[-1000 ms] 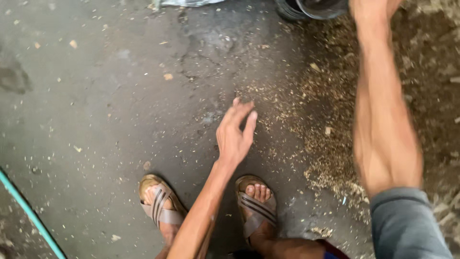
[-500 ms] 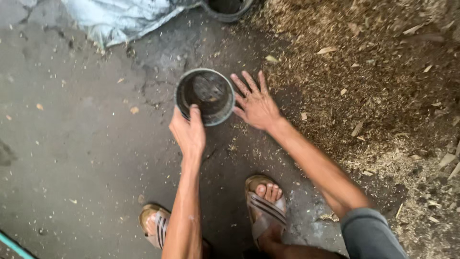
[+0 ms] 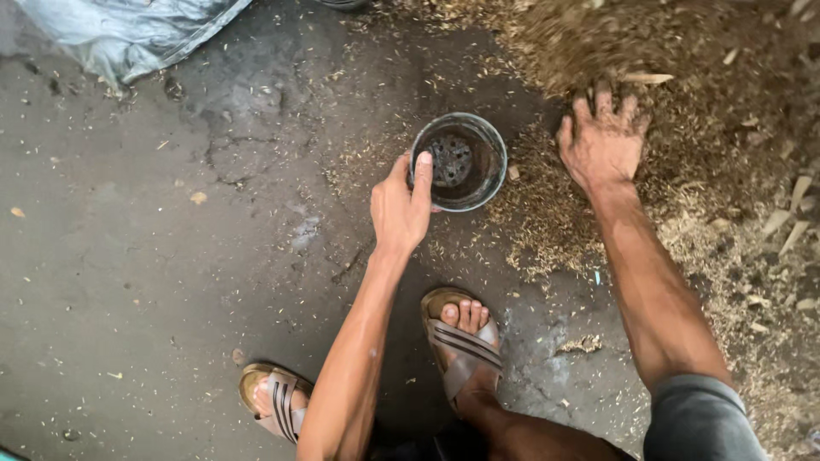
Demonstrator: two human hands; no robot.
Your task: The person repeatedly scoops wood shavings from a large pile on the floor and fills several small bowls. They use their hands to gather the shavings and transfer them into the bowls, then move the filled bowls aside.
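A small black plastic pot (image 3: 465, 175) with holes in its bottom stands upright on the wet concrete floor. My left hand (image 3: 400, 205) holds its near-left rim, thumb on the edge. My right hand (image 3: 602, 141) is to the pot's right, fingers spread and dug into a heap of brown husk and chaff (image 3: 683, 77), a little apart from the pot. The pot looks empty inside.
The husk heap fills the upper right and spills down the right side. A crumpled grey plastic sheet (image 3: 128, 34) lies at the top left. My feet in brown sandals (image 3: 461, 341) stand just below the pot on dark concrete (image 3: 128, 256).
The pot has shifted right towards the heap. My left hand stays on its rim. My right hand has left the pot's side and gone into the husk heap.
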